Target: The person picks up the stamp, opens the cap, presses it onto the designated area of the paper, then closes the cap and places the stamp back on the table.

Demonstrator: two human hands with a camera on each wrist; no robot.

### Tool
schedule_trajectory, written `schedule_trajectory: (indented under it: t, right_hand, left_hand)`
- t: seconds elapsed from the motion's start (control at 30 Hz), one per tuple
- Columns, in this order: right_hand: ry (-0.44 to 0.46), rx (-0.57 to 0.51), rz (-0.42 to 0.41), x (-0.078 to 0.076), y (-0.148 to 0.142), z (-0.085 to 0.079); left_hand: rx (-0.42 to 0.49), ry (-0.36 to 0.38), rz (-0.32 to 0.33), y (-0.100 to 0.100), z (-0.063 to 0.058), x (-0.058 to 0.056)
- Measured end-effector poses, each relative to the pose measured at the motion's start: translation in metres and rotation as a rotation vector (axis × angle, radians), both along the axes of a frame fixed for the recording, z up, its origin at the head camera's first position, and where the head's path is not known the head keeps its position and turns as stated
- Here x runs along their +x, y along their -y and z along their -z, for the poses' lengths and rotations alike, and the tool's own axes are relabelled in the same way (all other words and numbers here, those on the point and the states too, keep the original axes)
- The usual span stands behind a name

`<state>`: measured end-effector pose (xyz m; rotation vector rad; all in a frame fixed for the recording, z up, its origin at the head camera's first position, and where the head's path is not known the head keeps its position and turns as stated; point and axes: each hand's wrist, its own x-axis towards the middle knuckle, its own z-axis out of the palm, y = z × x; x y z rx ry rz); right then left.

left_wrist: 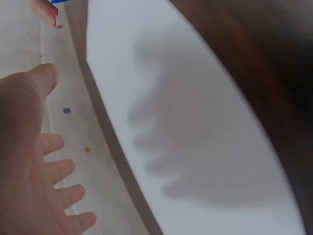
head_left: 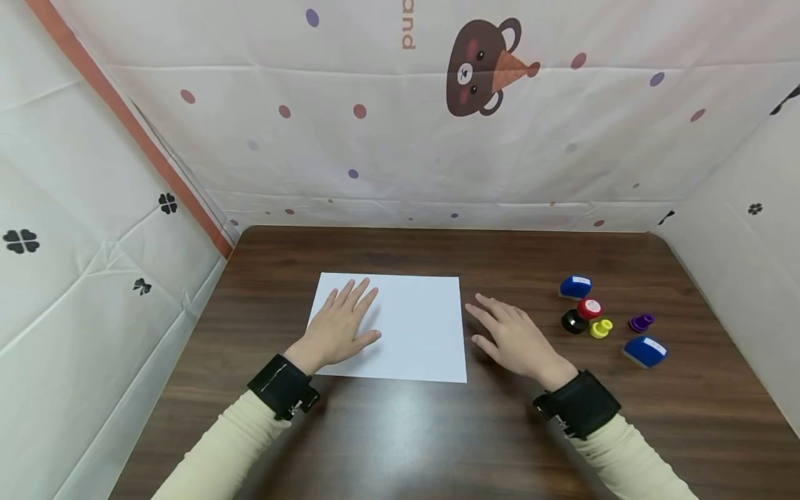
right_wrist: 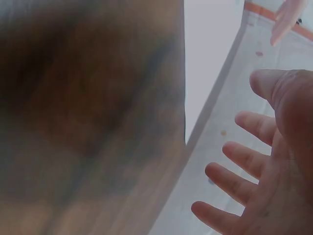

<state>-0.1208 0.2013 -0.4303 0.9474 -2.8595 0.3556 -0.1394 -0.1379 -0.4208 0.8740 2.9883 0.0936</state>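
A blank white sheet of paper [head_left: 419,326] lies flat on the dark wooden table. Over its left part hovers my left hand [head_left: 340,325], palm down with fingers straight and spread. In the left wrist view, the shadow of that hand falls on the paper [left_wrist: 234,161], apart from the fingers. Just beyond the paper's right edge, my right hand [head_left: 517,342] is held above the wood, its fingers also extended and apart. Neither hand holds anything. The right wrist view shows the palm and spread fingers of the right hand [right_wrist: 264,171], with the paper [right_wrist: 208,49] beside it.
Toward the right of the table [head_left: 400,444] are two blue blocks [head_left: 576,286] with white labels, a black round piece [head_left: 573,322], a red round piece [head_left: 589,308], and small yellow [head_left: 601,328] and purple [head_left: 642,322] knobbed pieces. Patterned cloth walls [head_left: 375,153] surround the table.
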Motion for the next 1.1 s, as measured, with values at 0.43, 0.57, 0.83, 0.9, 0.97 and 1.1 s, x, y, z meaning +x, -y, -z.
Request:
schedule_trajectory:
  t: [0.43, 0.57, 0.83, 0.9, 0.97, 1.1]
  right_hand:
    - [0.038, -0.020, -0.110, 0.013, 0.030, 0.019]
    - [0.039, -0.030, -0.137, 0.016, 0.038, 0.020]
    - [0.087, 0.005, -0.196, 0.023, 0.048, 0.023]
    - [0.086, 0.008, -0.195, 0.023, 0.049, 0.024]
    - [0.080, 0.004, -0.189, 0.023, 0.048, 0.025]
    - [0.077, -0.015, -0.177, 0.023, 0.044, 0.026]
  left_hand:
    - [0.073, -0.033, 0.039, 0.052, 0.033, 0.016]
    - [0.100, -0.065, 0.037, 0.064, 0.037, 0.018]
    - [0.110, -0.042, 0.003, 0.077, 0.042, 0.023]
    - [0.114, -0.032, -0.002, 0.076, 0.043, 0.024]
    - [0.122, -0.030, -0.004, 0.075, 0.043, 0.023]
    - [0.129, -0.038, -0.003, 0.070, 0.043, 0.022]
